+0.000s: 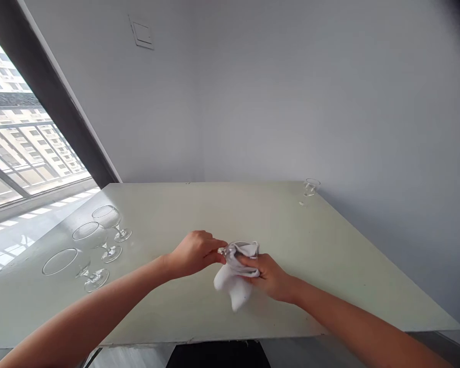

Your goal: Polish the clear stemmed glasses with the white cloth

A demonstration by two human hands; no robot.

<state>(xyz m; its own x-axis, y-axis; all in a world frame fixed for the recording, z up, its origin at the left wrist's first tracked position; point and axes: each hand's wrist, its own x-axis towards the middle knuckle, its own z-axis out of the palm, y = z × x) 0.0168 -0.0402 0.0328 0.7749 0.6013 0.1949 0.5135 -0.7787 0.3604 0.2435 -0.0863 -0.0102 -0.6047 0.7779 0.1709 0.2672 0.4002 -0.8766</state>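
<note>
A clear stemmed glass (229, 250) is held on its side above the middle of the table's front half. My left hand (200, 252) pinches it at the stem end. At its bowl, my right hand (269, 275) grips a white cloth (234, 287), with fingers tucked into the cloth at the glass's mouth. Part of the cloth hangs below the hands. Most of the bowl is hidden by cloth and fingers.
Three clear stemmed glasses stand in a row on the left: a near one (67, 263), a middle one (92, 236) and a far one (108, 217). Another glass (310, 188) stands at the back right corner of the pale table (214, 204), beside the wall.
</note>
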